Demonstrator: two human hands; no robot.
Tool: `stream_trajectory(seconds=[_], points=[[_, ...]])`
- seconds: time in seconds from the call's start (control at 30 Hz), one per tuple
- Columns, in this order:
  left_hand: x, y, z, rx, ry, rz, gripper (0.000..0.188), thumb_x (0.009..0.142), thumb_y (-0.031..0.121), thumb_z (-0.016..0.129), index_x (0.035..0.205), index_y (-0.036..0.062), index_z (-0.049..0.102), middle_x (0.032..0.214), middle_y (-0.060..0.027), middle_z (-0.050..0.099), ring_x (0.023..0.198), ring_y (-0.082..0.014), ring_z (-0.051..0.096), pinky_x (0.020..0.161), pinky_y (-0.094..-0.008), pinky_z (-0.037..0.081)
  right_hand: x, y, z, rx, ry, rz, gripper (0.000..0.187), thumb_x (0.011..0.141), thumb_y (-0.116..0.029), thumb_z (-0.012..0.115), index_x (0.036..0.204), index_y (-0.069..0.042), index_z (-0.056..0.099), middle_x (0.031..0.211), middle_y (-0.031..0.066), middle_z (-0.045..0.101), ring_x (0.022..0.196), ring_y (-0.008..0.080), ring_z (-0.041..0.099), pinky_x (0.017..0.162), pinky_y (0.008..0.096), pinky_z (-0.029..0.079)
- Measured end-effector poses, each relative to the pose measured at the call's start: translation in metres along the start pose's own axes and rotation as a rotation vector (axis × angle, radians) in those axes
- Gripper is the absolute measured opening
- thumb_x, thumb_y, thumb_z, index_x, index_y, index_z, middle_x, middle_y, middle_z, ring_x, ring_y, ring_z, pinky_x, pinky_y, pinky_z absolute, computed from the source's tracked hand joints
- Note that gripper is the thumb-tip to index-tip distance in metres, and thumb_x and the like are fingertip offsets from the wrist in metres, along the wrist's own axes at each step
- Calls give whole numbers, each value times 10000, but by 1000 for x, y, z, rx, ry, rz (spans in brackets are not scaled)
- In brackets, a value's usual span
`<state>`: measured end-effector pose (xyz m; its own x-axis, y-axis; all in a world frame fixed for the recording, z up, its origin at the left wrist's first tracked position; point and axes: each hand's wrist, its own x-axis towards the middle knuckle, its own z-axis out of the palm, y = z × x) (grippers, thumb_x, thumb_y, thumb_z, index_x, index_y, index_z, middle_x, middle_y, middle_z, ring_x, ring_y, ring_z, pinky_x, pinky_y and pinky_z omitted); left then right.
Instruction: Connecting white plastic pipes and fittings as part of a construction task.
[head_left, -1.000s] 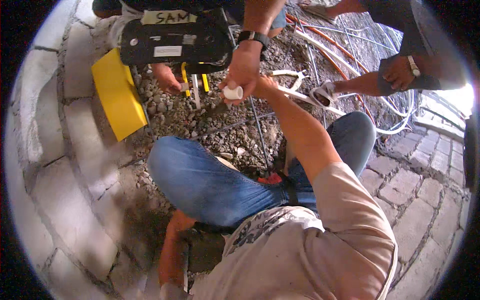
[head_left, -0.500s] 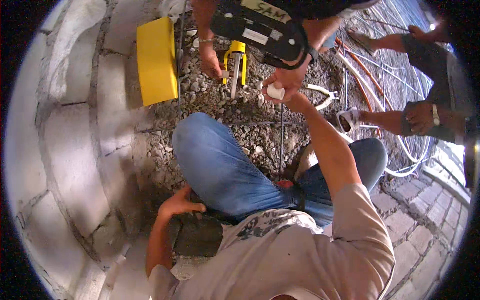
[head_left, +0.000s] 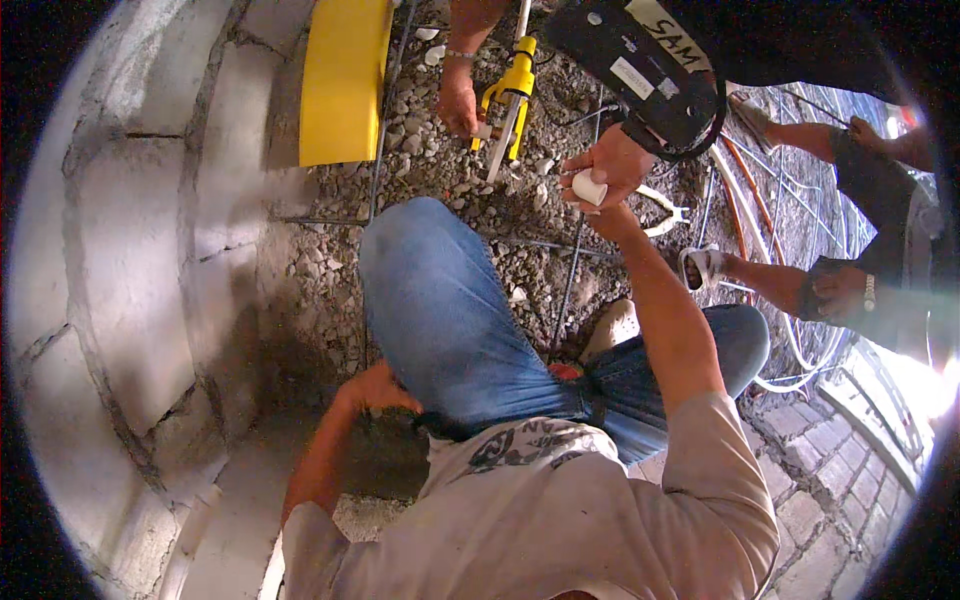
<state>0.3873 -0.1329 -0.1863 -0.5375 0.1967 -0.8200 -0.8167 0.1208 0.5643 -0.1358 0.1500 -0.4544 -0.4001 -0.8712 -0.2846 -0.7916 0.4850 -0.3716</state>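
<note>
White tubular fitting, at two people's hands

White fitting (head_left: pixel 590 187): one, short, round-walled, smooth, plastic by its look; lies at the fingers of a co-worker's hand (head_left: pixel 625 158), above the gravel (head_left: pixel 412 125).
Right hand (head_left: pixel 612 222): just beside the fitting, mostly covered; whether its fingers grasp or are released, cannot tell.
Left hand (head_left: pixel 382 388): low beside the denim-clad knee (head_left: pixel 415 255); fingertips hidden, grip cannot be told.
Step, as judged: a passing or showing of the fitting between hands. Next move would call for a light, sure pinch on the slick curved wall.
Yellow tool (head_left: pixel 518 80): pronged frame, a straight pale pipe (head_left: pixel 497 150) along it.
Yellow sheet (head_left: pixel 343 85): flat, gently bowed.
Steel bars (head_left: pixel 571 285): thin, dark, crossing over rough, loose stones.
Bent pipe (head_left: pixel 664 215): cream, hooked.
Blocks (head_left: pixel 140 265): pale, coarse, mortared.
</note>
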Motion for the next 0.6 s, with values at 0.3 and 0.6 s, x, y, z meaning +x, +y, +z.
stream_trajectory(seconds=[0.3, 0.6], points=[[13, -25, 8, -150, -4, 121, 1100, 587, 234, 1020, 1497, 20, 441, 1467, -165, 572, 1347, -290, 532, 1138, -451, 434, 9, -6, -4, 49, 30, -8, 521, 870, -348, 737, 1292, -70, 609, 1174, 202, 716, 1104, 375, 698, 949, 495, 571], [10, -14, 2, -23, -33, -20, 1020, 584, 231, 1010, 1443, 7, 507, 1376, -147, 646, 1281, -282, 584, 1107, -445, 457, 15, -9, -10, 47, 73, -31, 492, 853, -286, 746, 1278, -71, 623, 1202, 188, 710, 1130, 360, 691, 970, 488, 566]])
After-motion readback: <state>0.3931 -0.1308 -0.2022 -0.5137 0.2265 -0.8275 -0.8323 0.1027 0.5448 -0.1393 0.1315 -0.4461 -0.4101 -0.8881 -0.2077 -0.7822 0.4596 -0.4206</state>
